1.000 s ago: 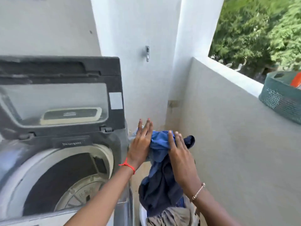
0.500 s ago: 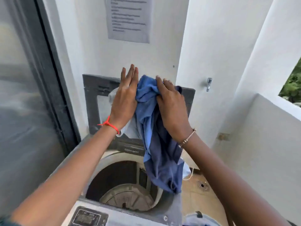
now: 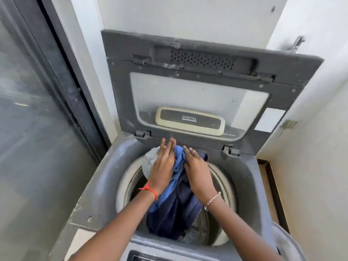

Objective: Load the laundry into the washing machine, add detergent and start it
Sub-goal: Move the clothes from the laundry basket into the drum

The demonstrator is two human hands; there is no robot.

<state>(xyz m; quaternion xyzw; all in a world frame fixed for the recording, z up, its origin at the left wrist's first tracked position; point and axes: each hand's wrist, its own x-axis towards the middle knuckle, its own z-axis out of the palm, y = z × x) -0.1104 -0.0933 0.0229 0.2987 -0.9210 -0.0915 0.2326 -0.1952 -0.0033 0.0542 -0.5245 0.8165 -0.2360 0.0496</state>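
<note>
Squarely below, the grey top-loading washing machine (image 3: 101, 181) stands with its lid (image 3: 120, 91) raised against the wall (image 3: 169, 12) and its round drum (image 3: 224, 178) open. Over that opening hangs the laundry bundle (image 3: 175, 206), blue and navy cloth with a pale piece at the left, its lower end inside the drum. The left hand (image 3: 162, 166) presses it with straight fingers; the right hand (image 3: 197, 172) curls its fingers into the blue fold.
</note>
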